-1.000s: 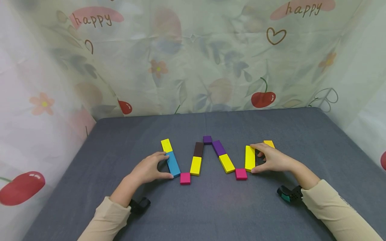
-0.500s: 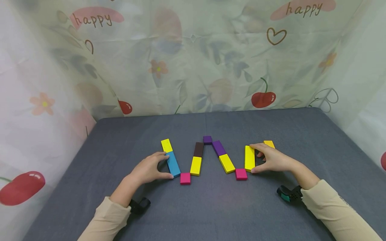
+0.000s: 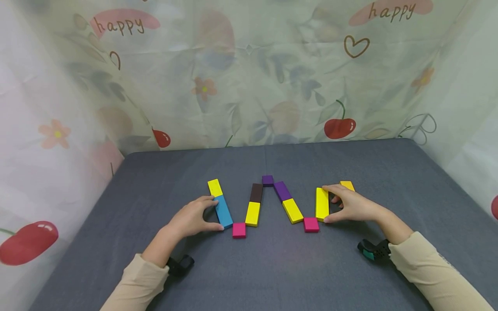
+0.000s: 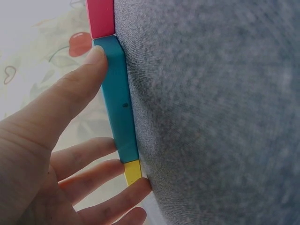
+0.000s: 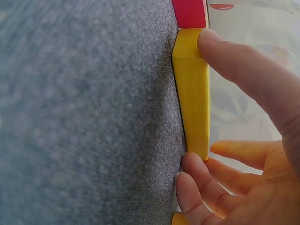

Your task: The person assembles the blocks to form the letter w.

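A blue block lies flat on the left, gripped lengthwise by my left hand. In the left wrist view the thumb rests at its near end and the fingers spread by its far end. A yellow block continues from that far end. Over on the right, my right hand holds a long yellow block between thumb and fingers. The right wrist view has the thumb at its near end, close to a pink block. A darker yellow block sits partly hidden behind the right hand.
Between the hands, a zigzag row holds a pink block, a yellow block, a brown block, a small purple block, a longer purple block and another yellow block. A grey cloth covers the table.
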Available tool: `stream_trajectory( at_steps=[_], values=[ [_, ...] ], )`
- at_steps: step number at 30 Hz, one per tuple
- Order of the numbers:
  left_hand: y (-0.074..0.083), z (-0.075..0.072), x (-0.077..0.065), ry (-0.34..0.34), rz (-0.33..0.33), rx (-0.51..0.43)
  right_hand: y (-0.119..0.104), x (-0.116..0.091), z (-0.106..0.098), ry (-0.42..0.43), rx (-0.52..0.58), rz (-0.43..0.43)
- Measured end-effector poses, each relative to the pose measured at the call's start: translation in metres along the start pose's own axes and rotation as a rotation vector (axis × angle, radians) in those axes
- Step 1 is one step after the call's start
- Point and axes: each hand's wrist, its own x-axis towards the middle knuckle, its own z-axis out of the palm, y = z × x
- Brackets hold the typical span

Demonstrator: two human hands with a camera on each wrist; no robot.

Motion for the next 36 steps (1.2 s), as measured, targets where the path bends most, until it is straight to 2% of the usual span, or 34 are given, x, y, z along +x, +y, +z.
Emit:
stream_trajectory(
  at_steps=[29,36],
  values=[
    [0.0,-0.002,-0.001,0.005,0.007,0.021,0.0,-0.001,-0.001,0.002,0.007,-0.002],
    [0.0,-0.002,-0.001,0.0,0.008,0.017,0.0,-0.005,-0.01,0.062,0.019,-0.005]
  ],
)
